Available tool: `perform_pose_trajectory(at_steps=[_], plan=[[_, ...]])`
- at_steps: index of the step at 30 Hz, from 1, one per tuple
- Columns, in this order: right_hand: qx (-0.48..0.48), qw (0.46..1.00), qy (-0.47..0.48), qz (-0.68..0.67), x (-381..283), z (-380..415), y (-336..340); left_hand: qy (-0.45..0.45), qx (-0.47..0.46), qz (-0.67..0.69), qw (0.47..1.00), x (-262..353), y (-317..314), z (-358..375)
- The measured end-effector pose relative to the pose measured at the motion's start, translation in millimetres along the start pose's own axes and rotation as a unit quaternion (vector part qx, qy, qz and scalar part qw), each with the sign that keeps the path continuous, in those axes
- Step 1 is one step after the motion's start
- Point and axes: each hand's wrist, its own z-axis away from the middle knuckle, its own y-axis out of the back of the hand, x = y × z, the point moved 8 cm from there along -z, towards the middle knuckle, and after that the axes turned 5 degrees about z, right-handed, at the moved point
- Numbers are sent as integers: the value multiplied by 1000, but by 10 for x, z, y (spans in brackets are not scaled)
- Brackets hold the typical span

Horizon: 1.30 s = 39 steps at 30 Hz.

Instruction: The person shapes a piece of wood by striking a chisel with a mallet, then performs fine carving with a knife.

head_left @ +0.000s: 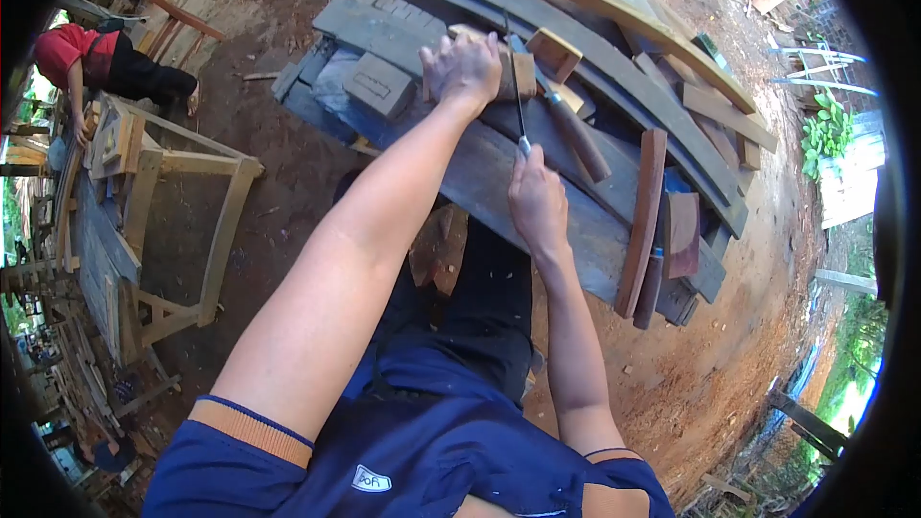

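My left hand (462,70) is closed over a small wooden block (516,77) on the weathered workbench (480,168). My right hand (538,200) is wrapped round the handle of a thin, dark saw or file (521,101). Its blade points away from me and lies against the block, just right of my left hand. A wooden-handled tool (578,137) rests on the bench to the right of the blade. Close beyond it sits a small light wooden piece (555,53). Left of my left hand lies a grey-brown block (378,85) with a marked outline.
Long curved boards (624,10) lie across the far side of the bench. A reddish curved piece (644,221) and another handled tool (649,290) lie at the right end. At left, a person in red (72,53) bends by a wooden frame (219,240).
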Motion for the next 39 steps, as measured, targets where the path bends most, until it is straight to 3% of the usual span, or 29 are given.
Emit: perform_pose_trajectory(at_steps=[4,7,11,24,30,36,39], plan=[[32,999,16,22,-41,12,-30,-6,-10,1,1000,57,68,-28],[41,999,24,13,-14,-15,-17,58,-114,36,991,-51,-21,-183],[38,999,9,4,59,3,37,19,-66,18,997,26,25,-94],[66,997,29,14,-152,-358,126,27,-80,4,996,44,48,-90],[-3,998,-5,63,89,214,127,47,-82,14,995,2,34,-129],[37,999,23,28,-154,-476,85,25,-71,11,997,29,43,-96],[43,999,25,17,-121,-440,144,34,-71,10,997,19,5,-119]])
